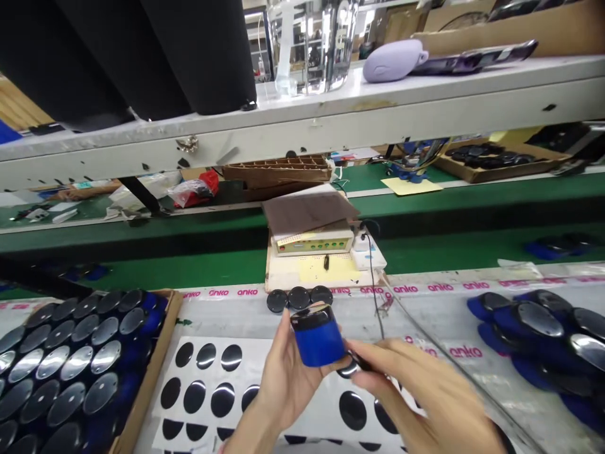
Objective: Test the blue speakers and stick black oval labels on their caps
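Observation:
My left hand [288, 378] is wrapped around a short blue cylinder with a glossy black top [319, 343], tilted over the bench. The fingers of my right hand [416, 391] pinch a small shiny black disc [348, 368] close to the cylinder's lower right side; whether the two touch, I cannot tell. Beneath both hands lie white sheets [215, 367] bearing rows of black round stickers. Just beyond the cylinder, three black round caps [299, 297] sit in a row.
To the left, a cardboard tray [142, 384] holds several blue-and-black cylinders. More such cylinders [539, 334] are heaped at the right. A cable [439, 340] crosses the bench. Behind stands a control box [312, 244], with a white shelf [302, 123] overhead.

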